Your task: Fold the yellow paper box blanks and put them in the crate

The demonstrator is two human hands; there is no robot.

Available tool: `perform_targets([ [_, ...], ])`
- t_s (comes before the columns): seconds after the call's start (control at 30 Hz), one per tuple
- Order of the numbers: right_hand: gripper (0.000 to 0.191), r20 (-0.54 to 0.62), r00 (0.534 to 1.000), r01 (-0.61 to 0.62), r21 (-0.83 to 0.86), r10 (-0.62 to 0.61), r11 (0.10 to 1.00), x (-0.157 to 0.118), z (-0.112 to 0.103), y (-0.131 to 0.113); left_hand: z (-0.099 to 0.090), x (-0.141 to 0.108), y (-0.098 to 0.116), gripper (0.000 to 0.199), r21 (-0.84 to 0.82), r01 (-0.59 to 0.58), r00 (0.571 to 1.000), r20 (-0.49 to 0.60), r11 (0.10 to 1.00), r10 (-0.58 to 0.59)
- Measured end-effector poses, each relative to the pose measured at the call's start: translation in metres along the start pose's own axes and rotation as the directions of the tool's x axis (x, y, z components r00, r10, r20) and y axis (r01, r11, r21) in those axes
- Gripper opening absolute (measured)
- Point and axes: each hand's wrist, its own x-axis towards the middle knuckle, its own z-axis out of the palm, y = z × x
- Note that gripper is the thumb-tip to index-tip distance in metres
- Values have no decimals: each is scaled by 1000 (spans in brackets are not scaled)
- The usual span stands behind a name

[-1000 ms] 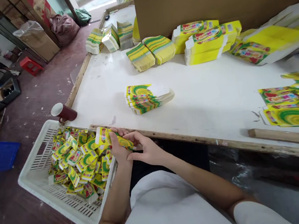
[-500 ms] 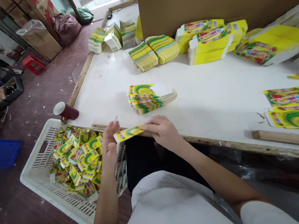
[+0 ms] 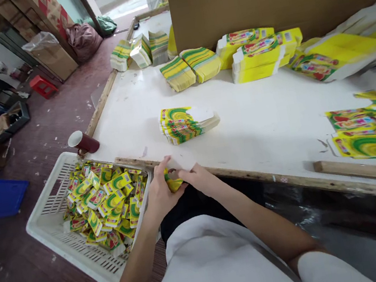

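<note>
At table edge [image 3: 247,174], left hand [image 3: 160,192], right hand [image 3: 202,180] gripping yellow carton [image 3: 174,184]; basket [image 3: 51,226], mug [image 3: 88,143] leftward; carton stack [image 3: 183,125] beyond.

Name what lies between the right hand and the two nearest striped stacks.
The head view shows a fanned carton pile between the right hand and those striped stacks.

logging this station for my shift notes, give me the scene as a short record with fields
left hand: gripping a small yellow-green printed cardboard carton
right hand: fingers at the same carton, grip partly hidden
container: white slotted plastic basket, holding many small yellow-green cartons
work surface: white tabletop
nearest stack: fanned yellow-green printed cardboard pieces, on the tabletop
drinkware: dark red cylindrical mug, near the basket
</note>
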Motion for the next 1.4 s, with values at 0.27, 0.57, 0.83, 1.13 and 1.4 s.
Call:
perform_targets([
  [0.27, 72, 222, 956, 211, -66, -192, 975, -3, -5, 18, 1, 1, -13, 69, -82, 58, 994, 101, 995, -50],
  [0.57, 29, 392, 877, 456, -497, -278, 739, 4, -29, -6, -9, 8, -19, 73, -140, 233, 972, 41, 962, -230],
  [0.83, 28, 331, 930, 324, -543, -158, 774, -1, -34, -5, -5, 6, -5, 69, -19, 152, 988, 34, 988, -151],
  [1.13, 67, 204, 938, 347, -477, -282, 808, 10, -17, 8, -20, 6, -19, 65, 29, 209, 978, -28, 977, -209],
  [1.4, 46, -223, 864, 51, -853, -452, 519, 86, -86, -4, -111, -27, -101, 80, 477, 550, 830, -222, 686, -511],
])
